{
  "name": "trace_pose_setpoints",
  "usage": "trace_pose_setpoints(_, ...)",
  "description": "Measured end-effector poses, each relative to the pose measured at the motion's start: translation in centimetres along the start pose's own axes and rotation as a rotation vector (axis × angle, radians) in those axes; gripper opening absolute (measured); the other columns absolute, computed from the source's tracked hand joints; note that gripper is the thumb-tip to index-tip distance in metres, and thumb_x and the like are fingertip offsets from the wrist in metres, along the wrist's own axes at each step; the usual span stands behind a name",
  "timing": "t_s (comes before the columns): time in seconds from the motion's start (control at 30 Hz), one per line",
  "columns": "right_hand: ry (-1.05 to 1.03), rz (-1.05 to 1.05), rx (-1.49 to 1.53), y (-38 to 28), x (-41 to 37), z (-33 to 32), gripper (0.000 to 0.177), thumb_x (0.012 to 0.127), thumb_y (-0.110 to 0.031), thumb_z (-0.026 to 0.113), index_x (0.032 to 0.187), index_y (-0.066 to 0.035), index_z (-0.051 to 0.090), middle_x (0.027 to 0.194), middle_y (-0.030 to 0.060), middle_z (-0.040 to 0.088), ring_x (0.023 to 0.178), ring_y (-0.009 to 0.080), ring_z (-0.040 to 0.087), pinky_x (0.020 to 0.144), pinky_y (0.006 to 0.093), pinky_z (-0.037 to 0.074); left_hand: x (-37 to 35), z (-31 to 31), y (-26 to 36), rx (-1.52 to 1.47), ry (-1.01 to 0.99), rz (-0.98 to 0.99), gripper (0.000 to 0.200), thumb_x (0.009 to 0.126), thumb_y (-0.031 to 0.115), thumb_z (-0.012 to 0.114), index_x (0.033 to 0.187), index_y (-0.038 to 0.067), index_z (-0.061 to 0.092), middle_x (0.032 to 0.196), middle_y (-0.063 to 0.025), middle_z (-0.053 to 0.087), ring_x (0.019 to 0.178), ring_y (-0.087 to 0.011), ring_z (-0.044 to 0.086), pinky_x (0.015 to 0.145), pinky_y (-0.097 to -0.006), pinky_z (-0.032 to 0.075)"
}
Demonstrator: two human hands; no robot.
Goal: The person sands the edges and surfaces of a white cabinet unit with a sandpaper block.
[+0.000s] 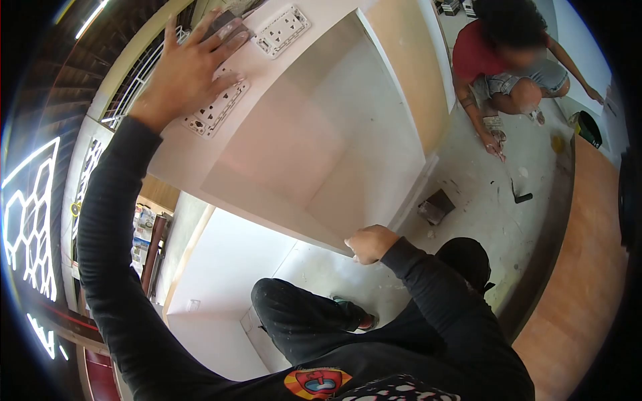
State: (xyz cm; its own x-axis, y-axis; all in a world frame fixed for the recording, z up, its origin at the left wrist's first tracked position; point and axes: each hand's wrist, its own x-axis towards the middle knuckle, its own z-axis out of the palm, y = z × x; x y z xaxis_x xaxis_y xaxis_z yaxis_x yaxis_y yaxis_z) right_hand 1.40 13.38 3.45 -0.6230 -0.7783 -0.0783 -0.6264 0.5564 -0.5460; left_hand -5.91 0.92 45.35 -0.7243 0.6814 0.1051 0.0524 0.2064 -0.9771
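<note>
Shirt (394, 367), left hand (184, 70) on block (226, 24), cabinet edge (281, 229)

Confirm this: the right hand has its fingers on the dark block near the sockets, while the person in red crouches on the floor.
No: the head view shows the left hand, not the right hand, with fingers on the dark block near the sockets. The person in red does crouch on the floor.

Open recess (334, 127): a hand could pass inside, within its pale rim (284, 226). Socket plates (283, 32) interrupt the pale surface alongside. Across the floor (478, 184), a crouching person (498, 63) and a dark block (436, 206) obstruct passage.
</note>
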Motion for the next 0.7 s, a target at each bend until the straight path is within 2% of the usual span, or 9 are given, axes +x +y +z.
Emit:
trace_pose_setpoints(0.1, -0.02, 0.025, -0.035, 0.1, -0.3, -0.6, 0.02, 0.082, -0.02, 0.067, 0.092, -0.005, 0.075, 0.097, 0.0178, 0.073, 0.094, 0.0347, 0.07, 0.083, 0.0433, 0.055, -0.5, 0.9, 0.5, 0.053, 0.039, -0.02, 0.068, 0.098, 0.054, 0.046, 0.157, 0.025, 0.029, 0.162, 0.0051, 0.027, 0.153, -0.0219, 0.013, 0.118, -0.0654, 0.007)
trace_pose_setpoints(0.23, -0.03, 0.042, -0.022, 0.2, 0.3, -0.3, 0.02, 0.082, -0.02, 0.068, 0.091, -0.005, 0.075, 0.098, 0.018, 0.073, 0.094, 0.0346, 0.07, 0.083, 0.0432, 0.055, 3.7, 0.6, 1.9, 0.145, -0.037, -0.11, 0.071, 0.098, 0.06, 0.04, 0.158, 0.027, 0.021, 0.163, 0.0054, 0.026, 0.153, -0.0218, 0.013, 0.121, -0.0614, 0.005)
trace_pose_setpoints(0.3, -0.047, 0.019, -0.015, 0.2, 0.5, -0.1, 0.019, 0.081, -0.02, 0.068, 0.091, -0.005, 0.075, 0.097, 0.0181, 0.073, 0.093, 0.0344, 0.07, 0.083, 0.0431, 0.055, 6.5, 1.5, 1.5, 0.038, 0.041, 0.009, 0.09, 0.092, 0.076, 0.025, 0.158, 0.015, 0.023, 0.159, -0.0084, 0.034, 0.153, -0.0295, 0.013, 0.121, -0.0568, -0.009)
trace_pose_setpoints(0.33, -0.047, 0.022, -0.011, 0.0, 0.3, -0.3, 0.019, 0.081, -0.02, 0.068, 0.091, -0.005, 0.075, 0.097, 0.0181, 0.073, 0.093, 0.0344, 0.07, 0.083, 0.0431, 0.055, 6.5, 1.6, 1.5, 0.035, 0.043, 0.012, 0.09, 0.092, 0.076, 0.025, 0.158, 0.015, 0.023, 0.159, -0.0084, 0.034, 0.153, -0.0295, 0.013, 0.121, -0.0568, -0.009)
trace_pose_setpoints(0.4, -0.116, 0.027, -0.062, 0.0, -0.3, -1.1, 0.038, 0.088, -0.029, 0.067, 0.113, -0.002, 0.064, 0.103, 0.0175, 0.071, 0.101, 0.0355, 0.067, 0.086, 0.046, 0.053, 6.5, 1.6, 0.9, -0.021, 0.043, 0.036, 0.085, 0.095, 0.071, 0.025, 0.156, 0.012, 0.027, 0.16, -0.0067, 0.033, 0.153, -0.028, 0.014, 0.121, -0.0568, -0.008)
trace_pose_setpoints(0.43, -0.122, 0.039, -0.058, 0.1, -0.5, -1.2, 0.038, 0.088, -0.029, 0.067, 0.113, -0.002, 0.064, 0.103, 0.0175, 0.071, 0.101, 0.0355, 0.067, 0.086, 0.046, 0.053, 6.8, 1.4, 1.0, -0.056, 0.045, 0.046, 0.083, 0.096, 0.069, 0.025, 0.155, 0.011, 0.029, 0.16, -0.0058, 0.033, 0.153, -0.0273, 0.014, 0.121, -0.0568, -0.007)
trace_pose_setpoints(0.47, -0.119, 0.044, -0.051, 0.1, -0.6, -1.3, 0.037, 0.088, -0.029, 0.067, 0.113, -0.002, 0.064, 0.102, 0.0177, 0.071, 0.1, 0.0359, 0.068, 0.085, 0.0462, 0.054, 5.2, -0.1, 1.8, 0.159, -0.067, -0.034, 0.072, 0.098, 0.063, 0.039, 0.158, 0.028, 0.022, 0.163, 0.0064, 0.026, 0.153, -0.0215, 0.013, 0.122, -0.057, 0.005)
trace_pose_setpoints(0.57, -0.108, 0.027, -0.05, 0.5, -0.5, -1.0, 0.037, 0.088, -0.029, 0.067, 0.113, -0.002, 0.064, 0.101, 0.0181, 0.071, 0.098, 0.0364, 0.068, 0.085, 0.0465, 0.054, 3.1, -2.1, 2.4, 0.181, -0.116, -0.046, 0.073, 0.097, 0.063, 0.039, 0.158, 0.028, 0.022, 0.162, 0.0063, 0.027, 0.152, -0.0215, 0.013, 0.123, -0.053, 0.006)
trace_pose_setpoints(0.7, -0.138, 0.05, -0.041, 1.0, -0.1, -1.3, 0.039, 0.087, -0.028, 0.067, 0.116, -0.002, 0.063, 0.102, 0.0182, 0.071, 0.097, 0.0365, 0.068, 0.084, 0.0467, 0.054, 8.2, -1.6, 3.2, 0.197, -0.13, -0.083, 0.072, 0.098, 0.064, 0.037, 0.158, 0.028, 0.02, 0.162, 0.0066, 0.027, 0.152, -0.0213, 0.014, 0.123, -0.0546, 0.004)
